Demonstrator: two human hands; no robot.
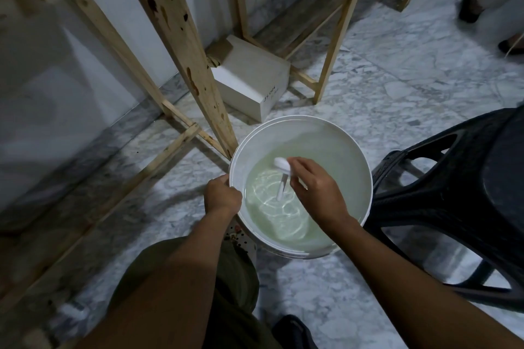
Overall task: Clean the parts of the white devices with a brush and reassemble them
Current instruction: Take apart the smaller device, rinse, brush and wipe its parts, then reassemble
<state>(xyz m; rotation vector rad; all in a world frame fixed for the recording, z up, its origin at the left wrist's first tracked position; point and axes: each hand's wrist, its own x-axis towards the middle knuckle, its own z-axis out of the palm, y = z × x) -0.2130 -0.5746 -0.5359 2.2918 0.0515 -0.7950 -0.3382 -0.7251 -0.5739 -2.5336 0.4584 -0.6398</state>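
The bucket point(355, 160) is standing open from above, though the right hand point(314, 187) with its white part point(282, 164) is occupying the middle and the left hand point(222, 195) is gripping the left rim. A wooden frame leg point(181, 45) is closing in just beside the bucket's left. A black stool point(459, 195) is crowding its right. A white box point(249, 79) is blocking behind, while open floor point(411, 71) is lying beyond right.

The only writing is on the white cardboard box point(249, 79), which lies on the floor point(397, 79) between the wooden legs point(175, 45). On the box's side face, near its lower right corner, a short line of dark handwritten characters runs along the edge. It reads roughly "JS 00" plus one more character, perhaps a 6 or a 4, too blurred to settle. A second, smaller handwritten line just beside it cannot be read.
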